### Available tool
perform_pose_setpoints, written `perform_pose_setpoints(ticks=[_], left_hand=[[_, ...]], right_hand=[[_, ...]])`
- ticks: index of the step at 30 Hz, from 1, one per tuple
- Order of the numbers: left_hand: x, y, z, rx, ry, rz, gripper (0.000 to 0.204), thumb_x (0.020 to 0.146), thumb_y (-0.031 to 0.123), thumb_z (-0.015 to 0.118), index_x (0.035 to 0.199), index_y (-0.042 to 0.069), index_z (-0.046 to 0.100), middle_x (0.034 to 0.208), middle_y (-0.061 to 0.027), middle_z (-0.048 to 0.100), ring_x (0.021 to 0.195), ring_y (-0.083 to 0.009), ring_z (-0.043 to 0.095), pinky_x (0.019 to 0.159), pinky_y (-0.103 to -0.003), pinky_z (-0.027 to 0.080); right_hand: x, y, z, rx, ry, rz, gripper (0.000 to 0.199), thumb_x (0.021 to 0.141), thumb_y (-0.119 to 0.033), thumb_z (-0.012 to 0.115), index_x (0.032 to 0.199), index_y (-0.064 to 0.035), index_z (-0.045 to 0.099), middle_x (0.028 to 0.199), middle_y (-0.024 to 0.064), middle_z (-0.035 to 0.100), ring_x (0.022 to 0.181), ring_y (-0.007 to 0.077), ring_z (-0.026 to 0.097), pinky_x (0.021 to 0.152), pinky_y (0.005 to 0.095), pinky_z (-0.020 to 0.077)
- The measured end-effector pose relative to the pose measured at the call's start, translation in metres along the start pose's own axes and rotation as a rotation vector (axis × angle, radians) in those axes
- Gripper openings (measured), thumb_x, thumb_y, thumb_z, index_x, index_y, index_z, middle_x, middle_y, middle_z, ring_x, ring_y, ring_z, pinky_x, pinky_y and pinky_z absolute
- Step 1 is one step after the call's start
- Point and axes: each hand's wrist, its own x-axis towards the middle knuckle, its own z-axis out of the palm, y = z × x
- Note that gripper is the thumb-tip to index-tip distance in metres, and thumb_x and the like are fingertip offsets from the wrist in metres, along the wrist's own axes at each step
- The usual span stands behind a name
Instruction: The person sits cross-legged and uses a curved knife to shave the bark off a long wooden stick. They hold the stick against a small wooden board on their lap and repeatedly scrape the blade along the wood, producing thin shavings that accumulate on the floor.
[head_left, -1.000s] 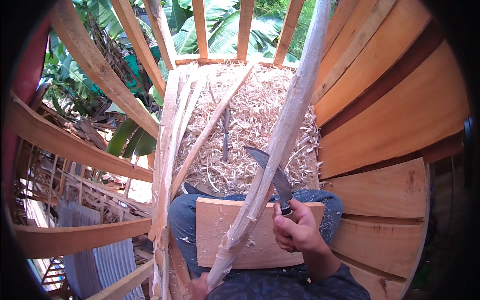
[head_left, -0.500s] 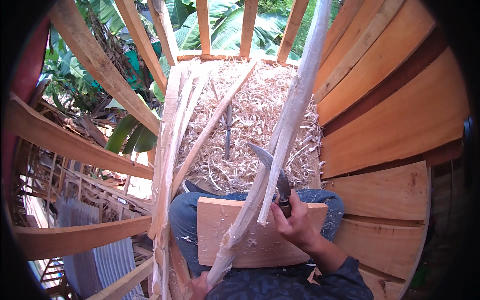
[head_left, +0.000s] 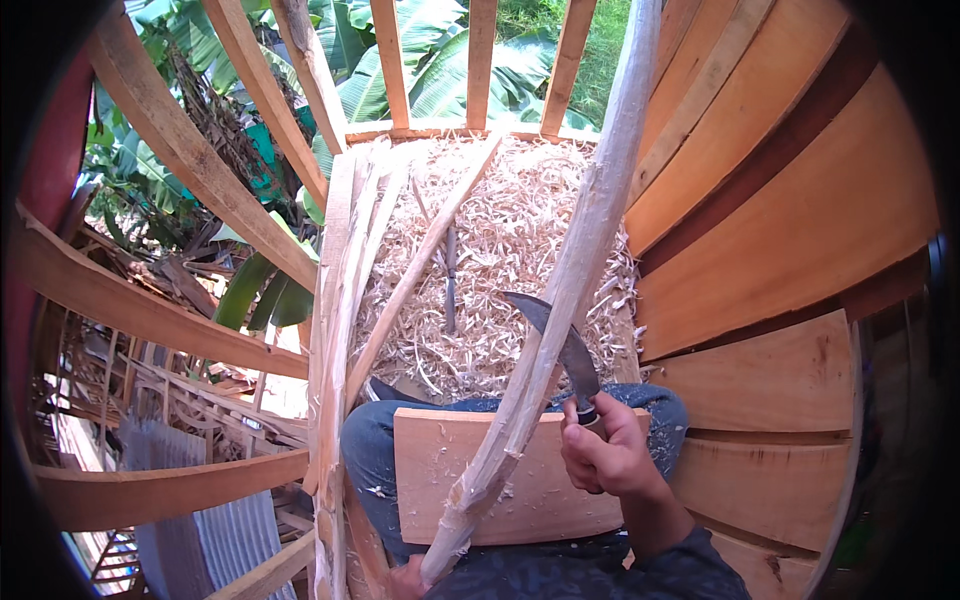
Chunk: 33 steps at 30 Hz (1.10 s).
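Note:
A long peeled wooden pole slants from the top right down across my lap. My left hand, partly cut off by the lower edge, grips its near end. My right hand is closed around the handle of a curved, sickle-like knife. The dark hooked blade reaches across the pole, its tip showing past the left side. Whether the edge bites into the wood I cannot tell. Under the pole, a wooden board rests over my thighs, dotted with small chips.
Curled wood shavings cover the platform ahead. A slim dark-bladed tool and a long stick lie on them. Long wooden strips line the left side. Slatted railings stand left and ahead; wide planks wall the right.
My right hand and the knife have moved slightly right and down. The split sliver that stood off the pole's near side now lies close along it. My left hand keeps its hold.

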Motion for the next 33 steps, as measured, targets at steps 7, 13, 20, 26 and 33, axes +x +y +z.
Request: perform_pose_setpoints(ticks=[7,13,20,26,33], left_hand=[[0.001,0.0,0.0,-0.004,-0.001,-0.013,0.036,0.068,0.03,0.074,0.086,0.005,0.056,0.059,-0.0114,0.056,0.052,-0.0287,0.06,0.049,-0.036,0.045],[-0.008,-0.005,0.0,-0.003,0.01,-0.022,0.035,0.068,0.029,0.074,0.087,0.005,0.056,0.059,-0.0114,0.056,0.052,-0.0287,0.06,0.049,-0.036,0.045],[-0.009,-0.011,0.001,0.017,0.029,-0.003,0.033,0.069,0.027,0.074,0.087,0.005,0.056,0.059,-0.0116,0.056,0.052,-0.0291,0.06,0.049,-0.036,0.045],[0.001,0.0,-0.003,0.0,-0.011,-0.057,0.039,0.069,0.033,0.075,0.086,0.004,0.056,0.06,-0.0129,0.057,0.054,-0.0308,0.06,0.051,-0.038,0.045],[0.011,0.001,-0.004,0.005,-0.014,-0.036,0.039,0.068,0.033,0.076,0.086,0.004,0.056,0.061,-0.0131,0.057,0.054,-0.031,0.06,0.051,-0.038,0.046]], right_hand=[[0.01,0.013,-0.01,-0.728,0.166,-0.283,0.011,0.086,-0.006,0.056,0.091,-0.0017,0.048,0.062,0.0028,0.053,0.05,0.0085,0.051,0.046,0.0244,0.0374],[0.021,0.019,-0.014,-0.938,0.209,-0.455,0.016,0.083,-0.005,0.059,0.092,0.0009,0.047,0.063,0.0101,0.056,0.051,0.0166,0.057,0.047,0.0289,0.0424],[0.026,0.021,-0.023,-0.875,0.143,-0.466,0.018,0.086,-0.007,0.058,0.095,0.0,0.044,0.058,0.0052,0.052,0.043,0.0122,0.05,0.04,0.0274,0.0392],[-0.003,-0.017,-0.003,0.104,-0.1,0.09,0.015,0.092,-0.017,0.049,0.096,-0.0061,0.038,0.054,-0.0017,0.035,0.035,0.0061,0.031,0.03,0.0224,0.0261],[0.014,0.005,-0.009,-0.625,0.131,-0.239,0.012,0.088,-0.008,0.056,0.092,-0.0005,0.047,0.059,0.002,0.05,0.049,0.0063,0.047,0.043,0.0238,0.035]])
